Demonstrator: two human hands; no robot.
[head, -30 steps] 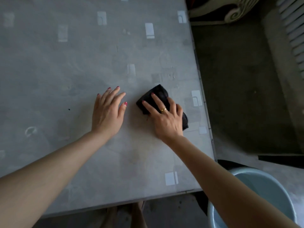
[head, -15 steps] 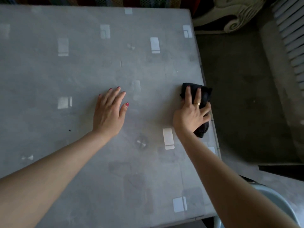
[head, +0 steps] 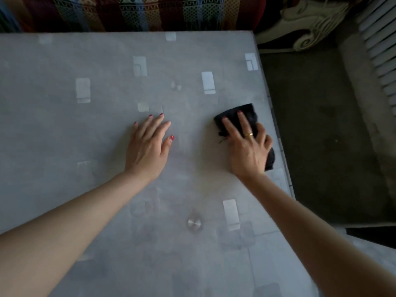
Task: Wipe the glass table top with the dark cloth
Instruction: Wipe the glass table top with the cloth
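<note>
The grey frosted glass table top (head: pixel 85 129) fills most of the view. A dark cloth (head: pixel 248 113) lies crumpled on it close to the right edge. My right hand (head: pixel 246 146) lies flat on the cloth with straight fingers pressing it onto the glass; part of the cloth is hidden under the palm. My left hand (head: pixel 147 146) rests flat on the glass to the left of the cloth, fingers straight, holding nothing.
A striped patterned fabric (head: pixel 137 11) runs along the table's far edge. An ornate white furniture piece (head: pixel 304 28) stands at the back right. Dark floor (head: pixel 325 129) lies beyond the right table edge. A round metal fitting (head: pixel 194 222) shows through the glass.
My right hand has slid the cloth from the table's right edge a little leftward onto the glass, after an earlier sweep to the right. The left hand stays flat in place.
</note>
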